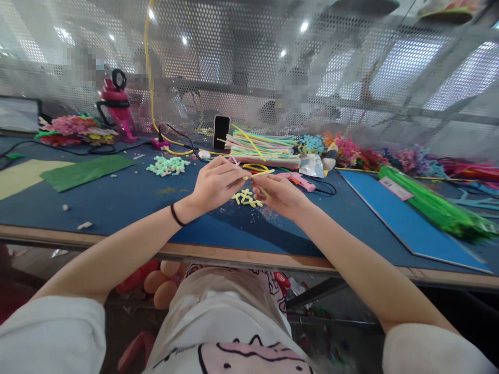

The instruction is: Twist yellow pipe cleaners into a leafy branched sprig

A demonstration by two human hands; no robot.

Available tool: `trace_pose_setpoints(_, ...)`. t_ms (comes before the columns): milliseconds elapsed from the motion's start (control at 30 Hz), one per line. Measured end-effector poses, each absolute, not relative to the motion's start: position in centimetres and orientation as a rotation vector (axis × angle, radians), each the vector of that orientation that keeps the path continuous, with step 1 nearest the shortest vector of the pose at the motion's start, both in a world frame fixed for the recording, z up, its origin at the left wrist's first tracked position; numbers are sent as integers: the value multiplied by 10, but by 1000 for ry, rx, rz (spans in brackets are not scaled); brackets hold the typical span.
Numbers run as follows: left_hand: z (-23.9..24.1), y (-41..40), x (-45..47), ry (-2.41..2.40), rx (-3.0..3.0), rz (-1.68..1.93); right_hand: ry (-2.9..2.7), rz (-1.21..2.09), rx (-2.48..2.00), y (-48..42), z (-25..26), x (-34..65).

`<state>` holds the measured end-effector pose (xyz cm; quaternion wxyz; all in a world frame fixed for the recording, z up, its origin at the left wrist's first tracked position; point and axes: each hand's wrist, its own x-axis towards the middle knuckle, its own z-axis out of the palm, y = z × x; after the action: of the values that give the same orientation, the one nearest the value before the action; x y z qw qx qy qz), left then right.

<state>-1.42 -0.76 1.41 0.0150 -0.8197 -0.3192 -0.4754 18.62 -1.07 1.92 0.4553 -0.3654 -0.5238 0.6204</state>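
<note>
My left hand (215, 184) and my right hand (278, 195) meet above the blue table (128, 202), fingers pinched on a thin yellow pipe cleaner (260, 174) stretched between them. Right below the hands lies a small cluster of yellow twisted pieces (246, 197). A black band circles my left wrist. Just behind the hands a stack of pastel pipe cleaners (265, 148) lies flat, with a pink glue gun (299, 180) beside my right hand.
A pile of pale green pieces (168, 165) sits left of centre. Green and yellow sheets (86, 171) lie at the left, a pink bottle (117, 106) and a phone (221, 132) stand behind. A blue board (405, 218) with green pipe cleaners (436, 208) lies right.
</note>
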Motion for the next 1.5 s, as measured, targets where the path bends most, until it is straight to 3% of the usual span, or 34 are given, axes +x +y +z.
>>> trace_pose_setpoints(367,15,3,-8,-1721,-3084,-2011,-1842,588,-864,-15,21,187)
trace_pose_setpoints(500,15,6,-9,-2024,-3188,-2099,-1910,469,-823,-19,24,188)
trace_pose_setpoints(667,17,4,-8,-2087,-3152,-2224,-1851,557,-897,-17,21,187)
trace_pose_setpoints(933,15,9,-8,-1916,-3009,-2575,-1648,1044,-908,-9,15,186)
trace_pose_setpoints(1133,15,13,-12,-1797,-3228,-2233,-1672,1511,-846,-9,17,191)
trace_pose_setpoints(1267,14,11,-11,-1695,-3333,-2040,-1669,1466,-873,-11,12,186)
trace_pose_setpoints(1500,12,7,-7,-1709,-3244,-2108,-1616,1295,-1009,-10,14,184)
